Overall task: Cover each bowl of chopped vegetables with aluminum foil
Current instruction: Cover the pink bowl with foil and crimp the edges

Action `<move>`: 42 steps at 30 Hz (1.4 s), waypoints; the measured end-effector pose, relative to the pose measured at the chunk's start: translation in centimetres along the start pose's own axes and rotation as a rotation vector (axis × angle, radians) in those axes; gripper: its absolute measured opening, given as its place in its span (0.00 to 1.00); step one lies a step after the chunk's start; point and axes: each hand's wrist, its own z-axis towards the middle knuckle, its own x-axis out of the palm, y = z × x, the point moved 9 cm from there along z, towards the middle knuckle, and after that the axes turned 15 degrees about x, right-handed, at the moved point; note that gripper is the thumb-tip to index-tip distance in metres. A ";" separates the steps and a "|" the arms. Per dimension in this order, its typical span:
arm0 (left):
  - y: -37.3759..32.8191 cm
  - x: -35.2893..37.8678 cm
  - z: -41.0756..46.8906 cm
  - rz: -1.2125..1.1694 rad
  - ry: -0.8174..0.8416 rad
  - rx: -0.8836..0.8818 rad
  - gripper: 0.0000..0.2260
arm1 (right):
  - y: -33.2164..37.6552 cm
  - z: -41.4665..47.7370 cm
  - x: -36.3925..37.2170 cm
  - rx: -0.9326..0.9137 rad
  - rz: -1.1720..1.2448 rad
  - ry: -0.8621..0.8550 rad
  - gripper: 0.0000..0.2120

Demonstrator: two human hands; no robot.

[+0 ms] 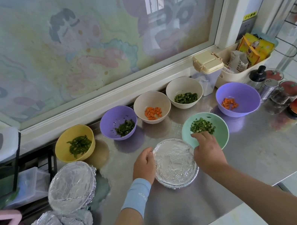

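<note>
Foil-covered bowl (pixel 174 165) sits between left grip (pixel 144 163) and right grip (pixel 207 151), each curled round its rim, seemingly crimping the edge tight; mint bowl (pixel 223 129) beside waits uncovered.

crinkled shiny foil (pixel 174 162), brushed steel counter (pixel 249 146), matt plastic bowls (pixel 238 98)
</note>
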 end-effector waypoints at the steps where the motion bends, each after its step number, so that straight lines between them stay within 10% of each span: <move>1: 0.1 0.0 0.0 0.000 0.017 0.000 0.15 | 0.1 -0.1 0.4 0.015 -0.029 0.028 0.23; 17: 2.7 -1.3 -1.0 0.273 0.274 -0.132 0.30 | 2.3 0.9 2.5 -0.047 -0.143 0.274 0.25; 23: -0.5 -0.8 1.0 0.240 0.236 0.014 0.31 | 3.1 -0.5 0.7 -0.163 -0.114 0.090 0.21; 28: -2.0 0.3 2.5 0.230 0.281 0.080 0.28 | 0.7 -1.4 1.8 0.198 -0.125 0.275 0.09; 36: 2.0 -2.9 1.4 0.437 0.177 -0.060 0.23 | 3.4 -1.6 4.8 0.254 0.069 0.569 0.28; 42: 0.0 -1.6 2.7 0.325 0.212 0.178 0.21 | -0.1 -2.7 3.9 0.490 0.109 0.355 0.17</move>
